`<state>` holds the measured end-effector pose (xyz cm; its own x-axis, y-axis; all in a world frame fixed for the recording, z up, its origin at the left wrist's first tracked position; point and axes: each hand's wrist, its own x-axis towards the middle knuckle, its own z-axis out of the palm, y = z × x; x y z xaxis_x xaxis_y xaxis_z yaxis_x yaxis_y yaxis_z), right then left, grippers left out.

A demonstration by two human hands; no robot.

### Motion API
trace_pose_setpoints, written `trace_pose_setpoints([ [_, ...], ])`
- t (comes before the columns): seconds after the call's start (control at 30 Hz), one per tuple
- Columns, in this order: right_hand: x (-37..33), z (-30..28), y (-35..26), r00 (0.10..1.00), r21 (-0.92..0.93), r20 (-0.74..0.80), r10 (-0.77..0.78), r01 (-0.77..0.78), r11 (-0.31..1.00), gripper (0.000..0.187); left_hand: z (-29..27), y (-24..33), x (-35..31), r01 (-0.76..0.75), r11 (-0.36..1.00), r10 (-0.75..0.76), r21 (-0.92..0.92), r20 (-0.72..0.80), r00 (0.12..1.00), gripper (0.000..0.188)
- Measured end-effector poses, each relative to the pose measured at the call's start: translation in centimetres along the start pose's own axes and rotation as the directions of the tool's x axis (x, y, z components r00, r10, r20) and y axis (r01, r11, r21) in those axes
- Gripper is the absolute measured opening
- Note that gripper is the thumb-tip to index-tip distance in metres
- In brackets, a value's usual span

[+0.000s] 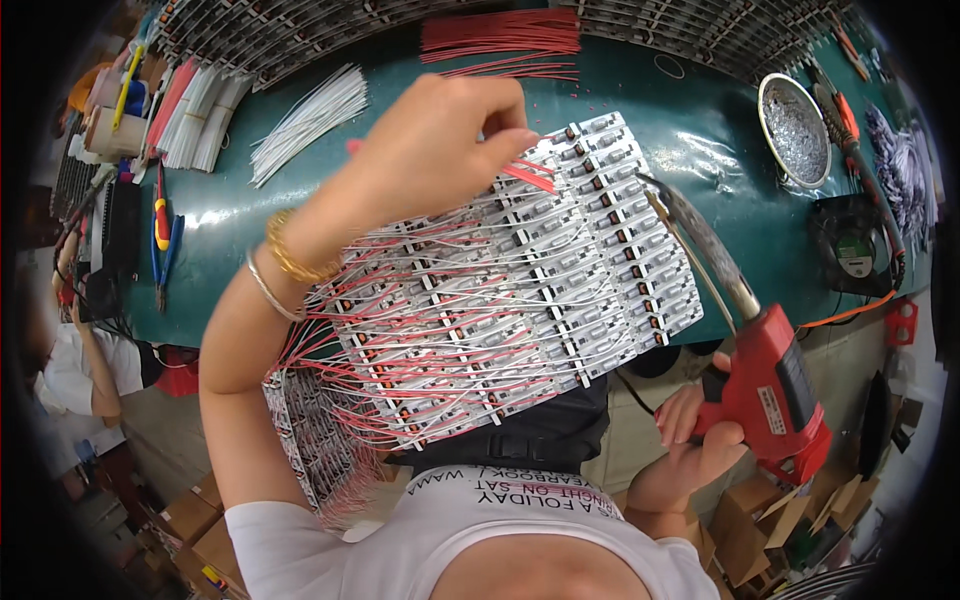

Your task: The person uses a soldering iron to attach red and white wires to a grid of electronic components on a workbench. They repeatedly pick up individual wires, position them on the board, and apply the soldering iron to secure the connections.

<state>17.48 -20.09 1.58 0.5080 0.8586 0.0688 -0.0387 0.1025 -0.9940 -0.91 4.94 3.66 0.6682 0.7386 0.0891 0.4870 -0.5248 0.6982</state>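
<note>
My left hand [440,145] reaches over the far edge of a panel of small white circuit boards [625,235], its fingers closed on a few short red wires [528,178]. Many red and white wires [440,290] trail leftward from the rows of the panel, which overhangs the near table edge. Off to the right, my right hand [695,425] grips a red soldering gun [775,390]. Its long metal tip and thin feed tube [705,270] point up and left, ending beside the panel's right side. Whether the tip touches the panel, I cannot tell.
On the green table [715,150] lie white wires [310,115] and red wires [500,38]. A silvery bowl [795,130] and black fan-like box [850,240] stand right; pliers [160,250] lie left. Another wired panel [310,430] hangs lower left. A person [90,370] is far left.
</note>
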Motion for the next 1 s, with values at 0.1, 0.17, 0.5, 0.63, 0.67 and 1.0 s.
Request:
trace_pose_setpoints([
  [0.1,1.3,1.6,-1.0,1.0,-0.064,0.012,0.015,-0.014,0.998,0.081,1.7,-0.7,-0.6,0.017,1.0,-0.016,0.015,-0.095,0.995,0.02],
  [0.17,1.9,2.3,-0.9,1.0,-0.085,0.019,0.011,-0.01,0.996,0.079,2.5,-1.3,-0.5,0.018,0.999,-0.021,-0.03,-0.097,0.995,0.019],
  [0.5,3.3,3.0,0.9,0.996,-0.078,0.039,0.079,-0.076,0.994,0.063,4.0,-2.2,-0.7,-0.013,1.0,0.009,-0.023,-0.175,0.984,0.017],
  [0.63,3.4,3.1,0.5,0.993,-0.076,0.048,0.112,-0.108,0.991,0.056,4.1,-2.1,-0.6,-0.027,1.0,0.028,0.01,-0.189,0.982,0.016],
  [0.67,3.4,3.1,0.6,0.991,-0.077,0.036,0.129,-0.126,0.989,0.054,4.3,-2.2,-0.6,-0.033,0.999,0.037,0.024,-0.194,0.98,0.016],
  [1.0,2.8,3.5,0.9,1.0,-0.164,-0.016,0.025,-0.027,0.986,0.061,4.3,-1.9,-0.6,-0.038,0.993,0.061,0.111,-0.213,0.975,0.016],
])
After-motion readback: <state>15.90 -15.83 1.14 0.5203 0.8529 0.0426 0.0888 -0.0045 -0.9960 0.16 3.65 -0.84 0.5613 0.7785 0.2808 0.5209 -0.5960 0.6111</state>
